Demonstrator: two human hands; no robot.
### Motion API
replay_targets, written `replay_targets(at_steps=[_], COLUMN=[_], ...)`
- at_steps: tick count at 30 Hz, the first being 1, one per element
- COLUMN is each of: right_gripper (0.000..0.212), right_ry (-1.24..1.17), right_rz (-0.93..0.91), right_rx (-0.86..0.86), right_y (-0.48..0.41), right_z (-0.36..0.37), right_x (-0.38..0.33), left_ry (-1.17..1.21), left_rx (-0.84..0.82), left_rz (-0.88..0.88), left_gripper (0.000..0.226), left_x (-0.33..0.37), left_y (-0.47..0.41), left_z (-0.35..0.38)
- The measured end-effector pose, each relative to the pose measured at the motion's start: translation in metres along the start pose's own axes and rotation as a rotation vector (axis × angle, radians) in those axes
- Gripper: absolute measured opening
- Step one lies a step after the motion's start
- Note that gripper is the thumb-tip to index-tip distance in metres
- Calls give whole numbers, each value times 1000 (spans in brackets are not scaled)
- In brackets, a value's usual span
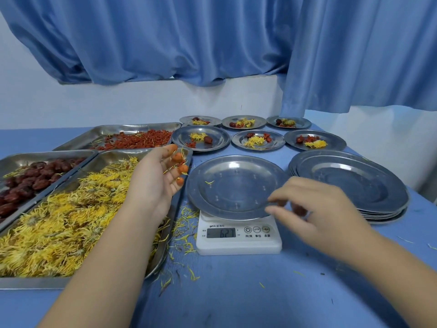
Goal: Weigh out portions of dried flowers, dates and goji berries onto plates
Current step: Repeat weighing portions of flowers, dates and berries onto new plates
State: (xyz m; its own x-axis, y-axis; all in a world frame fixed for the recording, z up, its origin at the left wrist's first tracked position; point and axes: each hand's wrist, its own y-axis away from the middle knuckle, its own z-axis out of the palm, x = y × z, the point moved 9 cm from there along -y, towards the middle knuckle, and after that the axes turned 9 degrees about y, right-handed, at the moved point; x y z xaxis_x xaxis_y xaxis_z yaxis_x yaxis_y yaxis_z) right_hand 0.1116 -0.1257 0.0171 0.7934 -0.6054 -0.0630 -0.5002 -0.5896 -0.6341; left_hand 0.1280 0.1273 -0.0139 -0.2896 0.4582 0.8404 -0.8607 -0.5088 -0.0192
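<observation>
On the scale (238,242) at centre-near we see the plate (198,202), nearly bare w/ one petal (209,182). Dried flowers (71,221) lie left of it; our left hand (160,178), nearer to them, is open, petals stuck on. Right hand (316,209) at plate's near-right rim, grip unclear.

I log yellow dried flowers (59,216), dark red dates (21,183), orange-red goji berries (139,139). I note a silver plate (236,185), white scale (238,247), plain blue table (236,292), pleated blue curtain (165,39).

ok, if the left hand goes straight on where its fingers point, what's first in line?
Probably the nearest filled plate, just past the far corner of the flower tray. The left hand looks raised, so depth is unsure.
</observation>
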Motion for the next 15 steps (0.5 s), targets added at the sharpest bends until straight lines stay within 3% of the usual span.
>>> replay_targets(at_steps=[2,7,15], right_gripper=[25,35,47], right_ry=[6,-12,157], right_rz=[32,20,25], right_rx=[-39,-341,-478], right_y=[0,8,19], right_z=[-6,18,42], right_x=[11,8,1], left_ry=[2,-8,-19], left_rx=[-1,-11,-8], left_rz=[-1,-10,-9], left_gripper=[14,15,15], left_x=[0,-2,-3], left_y=[-1,-2,-2], left_z=[-1,0,0])
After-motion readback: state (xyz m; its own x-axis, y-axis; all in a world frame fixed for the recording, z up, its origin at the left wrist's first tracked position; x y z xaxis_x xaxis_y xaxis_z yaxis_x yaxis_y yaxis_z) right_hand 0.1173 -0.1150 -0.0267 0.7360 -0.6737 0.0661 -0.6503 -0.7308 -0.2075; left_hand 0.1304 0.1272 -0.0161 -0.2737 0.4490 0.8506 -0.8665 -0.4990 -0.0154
